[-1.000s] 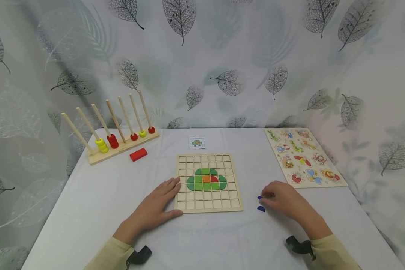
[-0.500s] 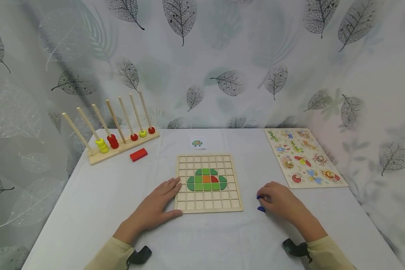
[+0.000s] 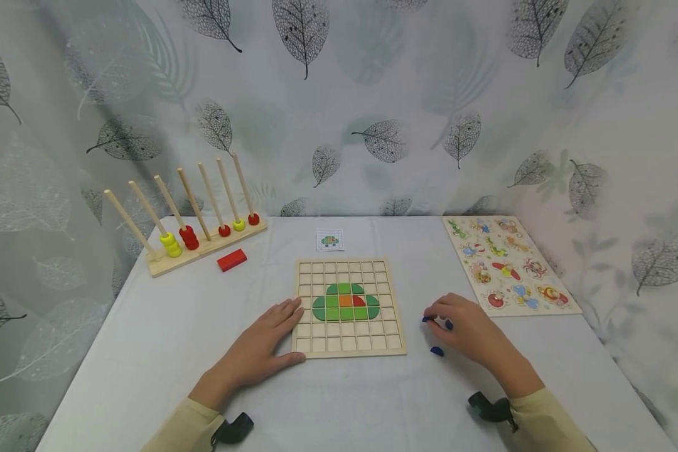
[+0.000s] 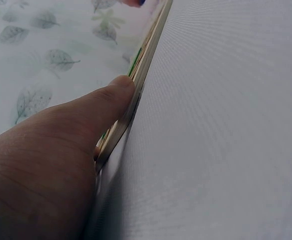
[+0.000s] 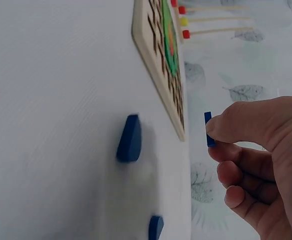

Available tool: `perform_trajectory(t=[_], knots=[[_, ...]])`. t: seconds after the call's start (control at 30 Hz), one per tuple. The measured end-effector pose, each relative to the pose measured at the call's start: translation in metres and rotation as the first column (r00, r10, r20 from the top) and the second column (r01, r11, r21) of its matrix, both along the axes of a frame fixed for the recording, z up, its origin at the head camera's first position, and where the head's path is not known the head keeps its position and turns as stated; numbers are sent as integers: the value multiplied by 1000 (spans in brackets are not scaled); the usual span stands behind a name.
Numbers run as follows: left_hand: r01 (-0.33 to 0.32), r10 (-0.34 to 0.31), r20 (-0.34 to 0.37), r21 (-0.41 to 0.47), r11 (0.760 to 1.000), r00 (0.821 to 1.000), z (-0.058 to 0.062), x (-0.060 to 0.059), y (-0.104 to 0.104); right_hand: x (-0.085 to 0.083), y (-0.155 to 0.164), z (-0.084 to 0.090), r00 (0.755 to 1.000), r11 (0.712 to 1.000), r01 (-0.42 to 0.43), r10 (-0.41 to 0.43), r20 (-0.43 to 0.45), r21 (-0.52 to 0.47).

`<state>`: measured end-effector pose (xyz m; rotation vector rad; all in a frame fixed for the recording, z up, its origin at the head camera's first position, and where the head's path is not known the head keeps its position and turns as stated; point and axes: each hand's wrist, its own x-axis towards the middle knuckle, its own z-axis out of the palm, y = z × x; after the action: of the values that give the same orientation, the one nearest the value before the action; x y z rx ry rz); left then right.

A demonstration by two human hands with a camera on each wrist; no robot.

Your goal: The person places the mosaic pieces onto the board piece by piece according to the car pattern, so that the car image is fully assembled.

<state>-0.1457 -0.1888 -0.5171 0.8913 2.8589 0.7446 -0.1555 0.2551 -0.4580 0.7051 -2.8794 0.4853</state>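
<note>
Right hand (image 3: 470, 329) has lifted off the table since a second ago — it was low over the blue pieces, now it's raised and shifted toward the grid board (image 3: 347, 307), with one blue piece (image 5: 209, 129) pinched between thumb and forefinger. Reads as pick done, carry to the board in hand.

Two more blue pieces stay on the tablecloth (image 3: 164, 339): a wedge-shaped one (image 5: 129, 138) just below the raised hand, near the board's right edge, and another (image 5: 156, 227) close to it. In the head view only one of them (image 3: 437, 351) shows clearly, beneath the hand.

The held piece is in the air, just right of the board's lower right part, not touching it. The green shape with an orange and a red tile (image 3: 346, 300) sits mid-board.

Left hand (image 3: 262, 348) unchanged — fingers flat and relaxed, resting on the board's left edge, thumb (image 4: 116, 95) pressed along the near rim. Holds nothing.
</note>
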Motion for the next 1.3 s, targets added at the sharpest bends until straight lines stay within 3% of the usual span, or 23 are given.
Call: perform_trajectory(t=[0.37,0.67,1.0,1.3], knots=[[2,-2,6,5,1000,1000,0,0,0,-9,-30,14,993,992,-115,113,-43,-54],[3,-3,5,11,1000,1000,2,1,1,-15,-54,20,968,968,-237,227,-104,-87],[1,-1,0,7,1000,1000,2,1,0,-18,-80,24,953,949,-303,299,-54,-90],[14,-14,-17,22,1000,1000,-1,1,-1,-19,-101,25,931,924,-365,360,-64,-108]])
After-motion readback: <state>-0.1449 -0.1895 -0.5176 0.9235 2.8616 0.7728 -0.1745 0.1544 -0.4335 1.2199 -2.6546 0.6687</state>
